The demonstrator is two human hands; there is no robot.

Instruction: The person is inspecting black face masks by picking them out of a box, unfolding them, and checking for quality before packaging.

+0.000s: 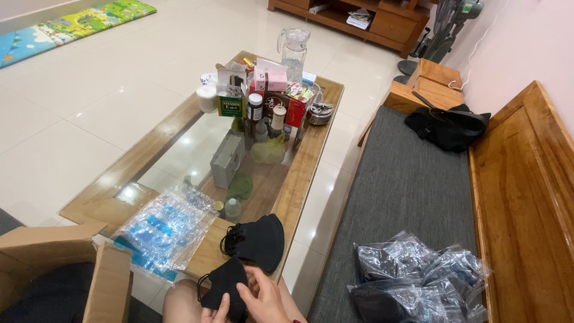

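Both of my hands are at the bottom edge, holding one black face mask (221, 287) over my knee. My right hand (263, 296) grips its right side with fingers curled over it. Only the fingertips of my left hand (220, 312) show, under the mask's lower edge. Just above, a small stack of black masks (258, 240) rests on the near end of the glass-topped wooden coffee table (302, 173). To the left of that stack lie clear plastic sleeves with blue print (164, 227).
An open cardboard box (66, 269) stands at the bottom left. Bagged black masks (418, 278) are piled on the grey bench cushion at right. Bottles, boxes, a glass jug (294, 51) and a metal case (227, 158) crowd the table's far half. A black bag (448, 125) lies on the bench.
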